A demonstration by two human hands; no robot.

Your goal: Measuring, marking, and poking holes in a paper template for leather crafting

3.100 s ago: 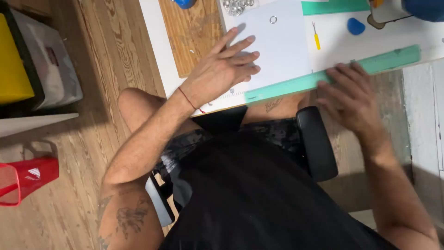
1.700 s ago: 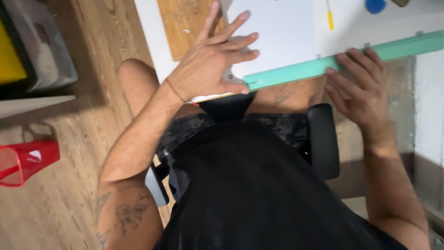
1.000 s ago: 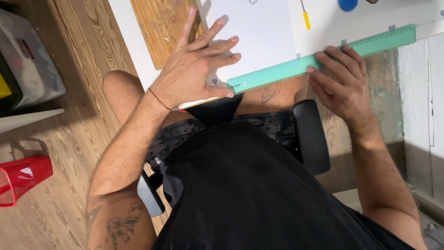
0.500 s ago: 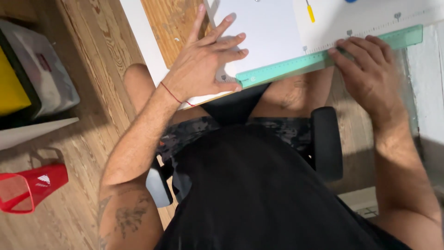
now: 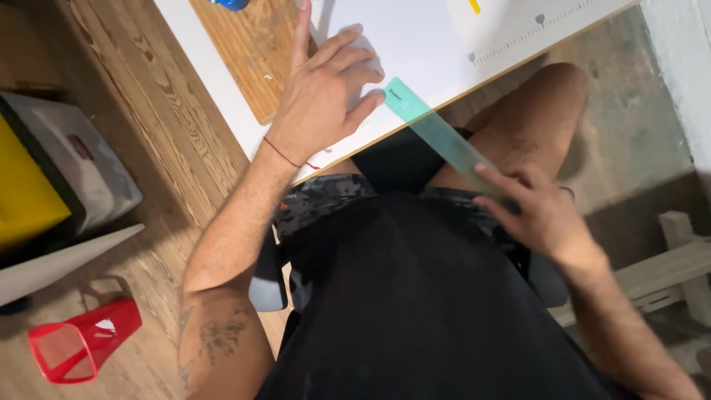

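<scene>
My left hand (image 5: 322, 104) lies flat with spread fingers on a white sheet of paper (image 5: 415, 44) at the near edge of the white table (image 5: 207, 52). My right hand (image 5: 537, 211) grips the lower end of a long translucent green ruler (image 5: 437, 137). The ruler slants from the table edge down over my lap, its upper tip close to my left fingers. I sit on a chair in black clothes.
A wooden board (image 5: 255, 52) lies on the table left of the paper. A red basket (image 5: 81, 344) and a grey bin with a yellow part (image 5: 52, 185) stand on the wooden floor at left. A wooden frame (image 5: 674, 267) is at right.
The ruler was lying along the table's near edge under my right hand. It has now swung off the table and slants down over my lap. The left hand stays pressed on the paper.
</scene>
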